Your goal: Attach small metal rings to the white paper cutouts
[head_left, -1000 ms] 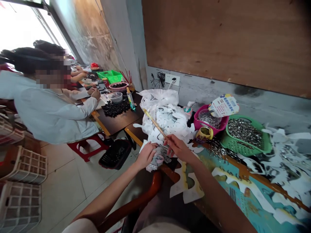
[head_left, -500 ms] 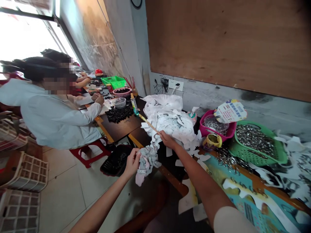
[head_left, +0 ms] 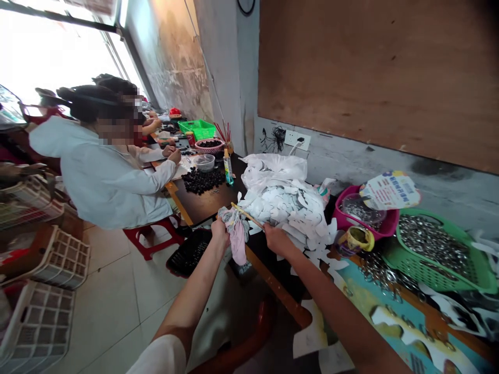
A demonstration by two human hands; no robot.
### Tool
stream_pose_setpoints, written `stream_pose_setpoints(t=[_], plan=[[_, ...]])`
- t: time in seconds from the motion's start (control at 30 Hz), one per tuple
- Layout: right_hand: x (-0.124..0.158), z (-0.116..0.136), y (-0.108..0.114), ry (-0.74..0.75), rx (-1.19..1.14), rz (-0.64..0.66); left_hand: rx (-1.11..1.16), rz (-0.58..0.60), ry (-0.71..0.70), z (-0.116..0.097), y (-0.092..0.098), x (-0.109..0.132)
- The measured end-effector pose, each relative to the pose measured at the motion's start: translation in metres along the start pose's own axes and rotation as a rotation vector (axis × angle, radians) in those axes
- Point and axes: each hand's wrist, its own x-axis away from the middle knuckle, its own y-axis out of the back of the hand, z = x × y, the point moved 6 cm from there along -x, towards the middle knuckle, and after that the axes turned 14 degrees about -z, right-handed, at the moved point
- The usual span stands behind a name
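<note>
My left hand (head_left: 220,235) is closed around a crumpled rag (head_left: 237,243), grey on top with a pale pink part hanging down. Between the fingers of my right hand (head_left: 278,242) is a thin wooden stick (head_left: 249,215) with a yellowish far end. That end lies at the top of the rag, and I cannot tell whether the cloth wraps it. Both hands are over the front edge of the dark table. Just behind them spreads a heap of white cut pieces (head_left: 290,202), partly in a clear plastic bag (head_left: 288,163).
To the right stand a yellow-smeared pot (head_left: 354,240), a pink basket (head_left: 340,203) and a green basket (head_left: 424,272) of metal rings. A spray bottle (head_left: 228,169) stands by black pieces (head_left: 198,179). A co-worker (head_left: 109,176) sits left; a black crate (head_left: 187,254) is below.
The rag has moved up and away from me in my left hand. The stick's far end has come back from near the spray bottle to the rag. The view has turned slightly left.
</note>
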Motion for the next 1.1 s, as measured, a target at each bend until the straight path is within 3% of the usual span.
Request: stream_pose_setpoints(t=[0.17,0.33,0.5,0.63,0.73,0.87,0.97,1.1], plan=[[0.013,0.012,-0.014,-0.012,0.063,0.023,0.002,0.068,-0.011,-0.002,0.01,0.003],[0.026,0.016,-0.031,-0.023,0.091,0.097,-0.03,0.059,-0.167,-0.01,0.02,0.008],[0.03,0.022,-0.048,-0.02,0.129,0.137,-0.159,0.215,-0.334,-0.014,0.009,0.032],[0.029,0.03,-0.045,0.038,0.104,0.129,-0.363,0.328,-0.48,-0.017,-0.002,0.045],[0.012,0.032,-0.029,0.054,0.088,0.074,-0.489,0.341,-0.567,-0.016,-0.005,0.045],[-0.036,0.027,-0.007,-0.028,0.114,-0.079,-0.577,0.331,-0.641,-0.014,-0.003,0.045],[-0.069,0.03,-0.009,-0.078,0.114,-0.131,-0.603,0.32,-0.668,-0.014,0.0,0.047],[-0.085,0.032,-0.021,-0.145,0.109,-0.17,-0.615,0.312,-0.706,-0.017,-0.001,0.048]])
